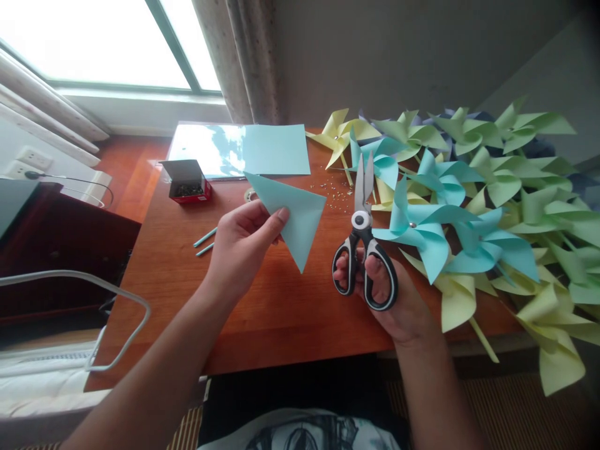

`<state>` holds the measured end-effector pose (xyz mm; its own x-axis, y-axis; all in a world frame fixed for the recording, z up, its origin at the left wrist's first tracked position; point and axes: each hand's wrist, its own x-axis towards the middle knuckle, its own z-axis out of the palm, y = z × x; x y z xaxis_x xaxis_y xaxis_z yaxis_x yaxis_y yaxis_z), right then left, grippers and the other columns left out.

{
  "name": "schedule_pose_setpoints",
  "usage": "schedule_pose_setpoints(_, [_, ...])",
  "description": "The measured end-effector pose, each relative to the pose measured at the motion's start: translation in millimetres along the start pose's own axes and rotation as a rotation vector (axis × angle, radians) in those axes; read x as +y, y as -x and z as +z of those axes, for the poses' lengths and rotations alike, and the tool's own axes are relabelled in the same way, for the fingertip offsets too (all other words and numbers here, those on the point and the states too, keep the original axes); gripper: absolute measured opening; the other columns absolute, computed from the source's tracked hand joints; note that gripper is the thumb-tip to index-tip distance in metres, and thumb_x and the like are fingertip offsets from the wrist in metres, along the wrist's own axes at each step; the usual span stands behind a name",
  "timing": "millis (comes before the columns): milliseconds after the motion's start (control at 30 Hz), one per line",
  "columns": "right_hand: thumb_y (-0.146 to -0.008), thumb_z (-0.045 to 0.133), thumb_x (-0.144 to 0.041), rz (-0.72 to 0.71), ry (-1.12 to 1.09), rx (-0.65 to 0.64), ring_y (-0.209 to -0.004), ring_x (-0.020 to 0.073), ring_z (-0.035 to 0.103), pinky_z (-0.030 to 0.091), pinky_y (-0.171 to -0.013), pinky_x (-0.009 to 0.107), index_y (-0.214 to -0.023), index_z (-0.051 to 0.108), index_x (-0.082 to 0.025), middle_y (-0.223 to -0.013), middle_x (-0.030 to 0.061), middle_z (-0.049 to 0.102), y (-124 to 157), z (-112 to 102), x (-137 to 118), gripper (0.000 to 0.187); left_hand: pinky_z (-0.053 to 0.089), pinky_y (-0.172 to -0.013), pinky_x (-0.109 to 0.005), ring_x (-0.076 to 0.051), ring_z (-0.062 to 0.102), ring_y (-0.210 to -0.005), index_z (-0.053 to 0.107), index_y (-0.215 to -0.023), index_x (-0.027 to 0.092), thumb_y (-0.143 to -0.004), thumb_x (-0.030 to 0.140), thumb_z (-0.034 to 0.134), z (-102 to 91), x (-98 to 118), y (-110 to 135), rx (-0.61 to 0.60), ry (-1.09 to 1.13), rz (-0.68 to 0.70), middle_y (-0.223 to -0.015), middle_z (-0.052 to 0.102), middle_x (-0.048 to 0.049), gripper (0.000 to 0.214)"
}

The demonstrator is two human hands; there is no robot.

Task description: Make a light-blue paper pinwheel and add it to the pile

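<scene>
– What is held at the centre?
– A pale blue paper triangle (pixel 304 215) is held above the wooden table (pixel 281 331), just left of the scissors (pixel 360 220), pinched between the thumb and fingers of the left hand (pixel 244 244).
– And the scissors?
– Their handles are gripped by the right hand (pixel 409 309), fingers passed through the loops, the blades pointed away and slightly parted.
– What is seen farther out?
– Small shiny bits (pixel 334 195) are scattered just left of the blades. Well left of the scissors, an open red box (pixel 197 195) and two thin blue sticks (pixel 205 237) are pictured; beyond and left of them, a pale blue sheet (pixel 279 150) is laid flat.
– And opposite?
– Blue pinwheels (pixel 424 215), green pinwheels (pixel 464 132) and yellow pinwheels (pixel 458 300) are massed right of the scissors.
</scene>
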<state>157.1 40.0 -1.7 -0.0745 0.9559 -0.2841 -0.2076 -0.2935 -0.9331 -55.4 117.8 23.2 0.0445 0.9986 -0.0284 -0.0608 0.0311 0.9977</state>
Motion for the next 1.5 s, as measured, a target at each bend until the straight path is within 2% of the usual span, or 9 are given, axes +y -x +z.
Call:
schedule_pose_setpoints(67, [-0.094,0.060,-0.053,0.004,-0.002,-0.013,-0.085,0.0262,0.074,0.062,-0.071,0.039,-0.103,0.065,-0.022,-0.099,0.0099,0.075,2.4,1.7,-2.7,0.033,0.045,-0.057,-0.023,-0.011,0.053,-0.061,0.071,-0.074,0.017,-0.083,0.030,0.076,0.2,0.2,0.8,0.002,0.004,-0.004,-0.067,0.061,0.0005,0.017])
schedule_pose_setpoints(133, [-0.094,0.060,-0.052,-0.010,0.058,-0.030,-0.079,0.0236,0.072,0.061,-0.069,0.037,-0.095,0.065,-0.022,-0.093,0.0080,0.073,3.9,2.4,-5.6,0.030,0.044,-0.057,-0.023,-0.011,0.053,-0.061,0.072,-0.076,0.017,-0.084,0.030,0.076,0.5,0.8,1.6,0.000,0.014,-0.011,-0.068,0.062,0.0006,0.015])
schedule_pose_setpoints(267, [-0.091,0.060,-0.055,-0.068,0.179,-0.006,-0.066,0.0192,0.061,0.053,-0.061,0.033,-0.078,0.054,-0.024,-0.076,0.0033,0.064,3.1,2.1,-6.8,0.035,0.044,-0.058,-0.024,-0.011,0.054,-0.060,0.073,-0.076,0.018,-0.083,0.030,0.077,0.5,1.8,3.1,-0.001,0.034,-0.032,-0.068,0.063,0.0012,0.014])
schedule_pose_setpoints(367, [-0.090,0.061,-0.057,-0.065,0.160,0.008,-0.060,0.0175,0.052,0.045,-0.054,0.030,-0.080,0.050,-0.025,-0.067,0.0004,0.057,2.0,2.1,-2.3,0.035,0.045,-0.057,-0.024,-0.011,0.053,-0.060,0.073,-0.076,0.018,-0.081,0.032,0.078,-0.4,1.8,3.6,0.006,0.033,-0.040,-0.069,0.063,0.0004,0.016])
schedule_pose_setpoints(567, [-0.086,0.070,-0.053,-0.043,0.095,0.000,-0.058,0.0133,0.045,0.035,-0.050,0.026,-0.086,0.054,-0.022,-0.069,-0.0010,0.054,2.1,2.9,10.7,0.035,0.044,-0.056,-0.022,-0.011,0.052,-0.061,0.073,-0.077,0.017,-0.083,0.029,0.077,-1.6,0.0,3.4,-0.006,0.053,-0.031,-0.069,0.061,0.0000,0.014])
schedule_pose_setpoints(933, [-0.083,0.077,-0.044,-0.034,0.089,-0.014,-0.062,0.0100,0.045,0.035,-0.056,0.022,-0.091,0.058,-0.019,-0.072,-0.0021,0.057,4.4,4.3,12.6,0.032,0.044,-0.057,-0.019,-0.009,0.052,-0.063,0.074,-0.078,0.017,-0.085,0.027,0.076,-3.0,-0.8,3.1,-0.033,0.077,-0.029,-0.071,0.062,0.0004,0.012])
schedule_pose_setpoints(1500, [-0.081,0.078,-0.043,-0.009,0.106,0.010,-0.062,0.0090,0.046,0.037,-0.055,0.020,-0.088,0.058,-0.019,-0.072,-0.0034,0.055,3.8,7.5,9.5,0.033,0.042,-0.056,-0.020,-0.010,0.051,-0.062,0.073,-0.078,0.016,-0.083,0.028,0.077,-5.9,-3.0,0.8,-0.001,0.054,-0.019,-0.071,0.061,0.0004,0.014])
